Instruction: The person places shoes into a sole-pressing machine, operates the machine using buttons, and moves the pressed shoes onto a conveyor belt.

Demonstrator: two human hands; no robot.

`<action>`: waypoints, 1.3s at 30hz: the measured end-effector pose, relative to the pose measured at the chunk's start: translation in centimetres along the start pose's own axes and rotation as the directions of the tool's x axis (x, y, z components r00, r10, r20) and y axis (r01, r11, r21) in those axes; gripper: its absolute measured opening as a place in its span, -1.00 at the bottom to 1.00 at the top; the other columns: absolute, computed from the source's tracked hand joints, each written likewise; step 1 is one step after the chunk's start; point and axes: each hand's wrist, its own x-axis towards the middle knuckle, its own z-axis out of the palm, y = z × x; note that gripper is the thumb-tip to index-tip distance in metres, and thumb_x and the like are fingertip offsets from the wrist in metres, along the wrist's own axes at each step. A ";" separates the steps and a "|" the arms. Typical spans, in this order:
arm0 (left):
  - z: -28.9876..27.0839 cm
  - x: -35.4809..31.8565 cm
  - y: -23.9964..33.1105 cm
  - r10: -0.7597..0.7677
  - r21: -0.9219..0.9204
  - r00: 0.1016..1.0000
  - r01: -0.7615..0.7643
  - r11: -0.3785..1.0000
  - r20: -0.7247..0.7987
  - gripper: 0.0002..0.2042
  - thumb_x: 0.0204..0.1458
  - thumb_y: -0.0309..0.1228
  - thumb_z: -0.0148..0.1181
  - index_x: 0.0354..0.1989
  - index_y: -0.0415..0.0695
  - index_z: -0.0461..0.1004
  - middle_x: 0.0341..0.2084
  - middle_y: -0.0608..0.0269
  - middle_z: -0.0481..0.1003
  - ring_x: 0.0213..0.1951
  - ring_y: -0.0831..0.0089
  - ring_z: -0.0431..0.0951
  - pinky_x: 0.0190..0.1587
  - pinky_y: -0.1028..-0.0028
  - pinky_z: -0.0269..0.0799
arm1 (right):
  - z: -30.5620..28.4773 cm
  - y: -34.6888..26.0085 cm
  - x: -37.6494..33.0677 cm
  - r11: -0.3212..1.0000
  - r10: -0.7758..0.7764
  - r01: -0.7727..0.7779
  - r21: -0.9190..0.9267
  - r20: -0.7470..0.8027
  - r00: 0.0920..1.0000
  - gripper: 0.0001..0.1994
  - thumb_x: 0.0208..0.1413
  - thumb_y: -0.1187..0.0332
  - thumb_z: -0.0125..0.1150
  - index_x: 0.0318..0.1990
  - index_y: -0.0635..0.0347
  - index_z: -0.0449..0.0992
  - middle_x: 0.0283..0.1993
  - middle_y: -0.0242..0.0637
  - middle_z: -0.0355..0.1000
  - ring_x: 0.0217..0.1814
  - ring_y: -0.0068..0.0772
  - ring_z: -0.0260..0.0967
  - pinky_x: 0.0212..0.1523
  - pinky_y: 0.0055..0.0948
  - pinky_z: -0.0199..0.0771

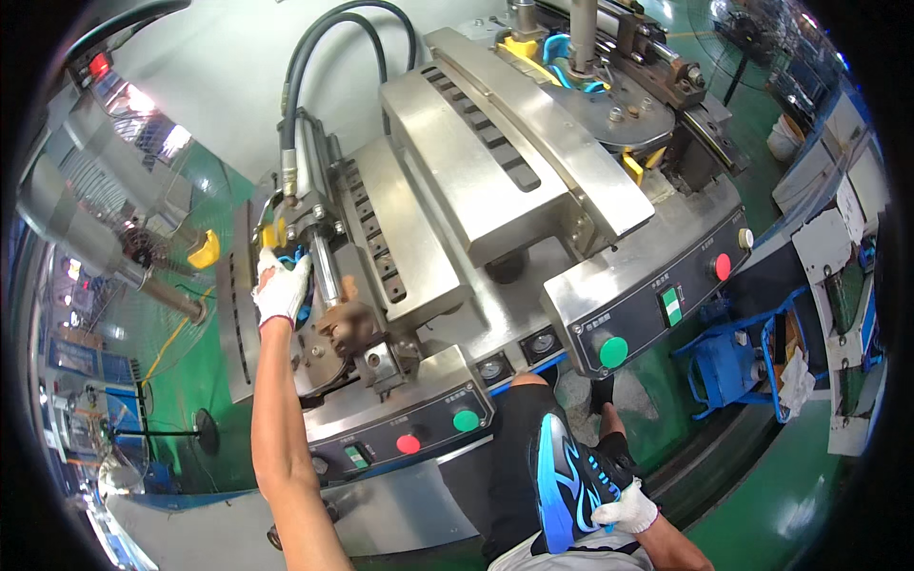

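My left hand (pixel 283 288), in a white knit glove, reaches into the left station of the machine. Its fingers are closed at a yellow part (pixel 270 234) and a bright blue-and-dark piece (pixel 305 276), mostly hidden by the hand. Whatever they grip cannot be made out. A metal rod (pixel 327 271) runs beside them to a blurred brown fitting (pixel 347 326). Low in front of me, my right hand (pixel 626 508), gloved too, grips a black sneaker (pixel 581 476) with a blue-to-purple sole. The sole's side faces left, and the fingers wrap the shoe's lower end.
Green, red and white buttons line the left control panel (pixel 400 440) and the right control panel (pixel 657 309). Steel covers (pixel 476 162) stand between the stations. Blue pieces (pixel 557 52) and yellow parts sit in the right station. A blue stool-like frame (pixel 728 366) stands at right.
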 end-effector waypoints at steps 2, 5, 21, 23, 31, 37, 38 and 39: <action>1.6 1.0 0.2 -0.048 0.023 0.997 0.050 0.999 -0.067 -0.28 0.04 0.02 0.32 0.29 -0.20 0.34 0.13 -0.18 0.55 0.17 -0.15 0.56 0.24 0.03 0.44 | -0.3 0.2 -0.7 1.000 -0.006 0.007 0.018 -0.039 0.999 -0.08 -0.11 0.70 0.49 0.50 0.21 0.26 0.31 -0.23 0.51 0.19 -0.31 0.56 0.14 -0.26 0.65; 1.1 2.9 -0.4 0.053 0.017 0.999 -0.053 0.998 0.005 -0.38 0.02 -0.07 0.33 0.19 -0.18 0.43 0.05 -0.23 0.58 0.13 -0.19 0.57 0.18 0.01 0.47 | -0.5 1.0 -2.1 0.998 -0.041 0.044 0.035 -0.090 0.995 -0.08 -0.12 0.72 0.47 0.50 0.21 0.27 0.30 -0.22 0.51 0.17 -0.30 0.57 0.12 -0.26 0.66; -16.8 -31.7 -12.2 0.032 -0.456 0.926 -0.215 0.863 -0.376 -0.43 -0.13 -0.67 0.27 0.19 -0.27 0.43 0.12 -0.04 0.50 0.12 0.14 0.55 0.25 0.23 0.46 | 9.6 -1.7 2.9 0.971 -0.087 0.081 -0.224 -0.015 0.996 -0.29 0.02 0.54 0.50 0.39 0.25 0.41 0.22 -0.31 0.53 0.13 -0.41 0.51 0.18 -0.28 0.60; -14.5 -38.8 -16.0 0.028 -0.452 0.966 -0.147 0.880 -0.259 -0.44 -0.18 -0.62 0.32 0.13 -0.27 0.43 0.02 -0.04 0.50 0.06 0.11 0.55 0.20 0.24 0.47 | 11.9 -2.2 4.3 0.954 -0.104 0.103 -0.283 0.012 0.995 -0.37 0.05 0.55 0.48 0.33 0.22 0.46 0.12 -0.35 0.57 0.02 -0.48 0.53 0.06 -0.34 0.62; -4.0 -53.3 -23.3 -0.241 -0.299 0.954 0.286 0.910 0.179 -0.44 -0.18 -0.47 0.50 0.07 -0.17 0.45 -0.10 0.03 0.53 -0.08 0.05 0.60 0.05 0.10 0.47 | 28.8 -6.5 14.5 0.788 -0.313 0.372 -0.491 0.200 0.928 -0.71 0.18 0.45 0.43 0.05 0.31 0.64 -0.11 -0.34 0.64 -0.14 -0.59 0.56 -0.08 -0.45 0.61; -2.1 -54.9 -24.6 -0.237 -0.214 0.957 0.270 0.939 0.167 -0.45 -0.06 -0.20 0.48 0.16 0.03 0.51 0.03 0.08 0.52 0.01 0.00 0.60 -0.03 -0.03 0.53 | 42.2 -10.2 28.5 0.756 -0.140 0.304 -0.580 0.310 0.940 -0.86 0.15 0.32 0.43 -0.17 0.06 0.63 -0.29 -0.40 0.59 -0.30 -0.48 0.55 -0.32 -0.40 0.56; -1.5 -55.8 -25.4 -0.232 -0.261 0.965 0.258 0.930 0.126 -0.44 -0.05 -0.21 0.49 0.17 0.04 0.50 0.09 0.10 0.51 0.05 0.02 0.59 -0.01 -0.02 0.53 | 44.3 -9.1 31.4 0.745 -0.162 0.312 -0.589 0.294 0.942 -0.83 0.13 0.35 0.44 -0.15 0.07 0.62 -0.23 -0.35 0.60 -0.24 -0.43 0.59 -0.25 -0.35 0.61; -0.6 -56.2 -25.9 -0.211 -0.324 0.974 0.228 0.918 0.086 -0.43 -0.05 -0.22 0.49 0.19 0.05 0.49 0.14 0.12 0.49 0.10 0.04 0.57 0.01 -0.02 0.52 | 45.1 -9.3 34.2 0.697 -0.173 0.317 -0.643 0.279 0.945 -0.73 0.07 0.35 0.48 -0.10 0.20 0.62 -0.13 -0.23 0.62 -0.16 -0.31 0.61 -0.17 -0.33 0.66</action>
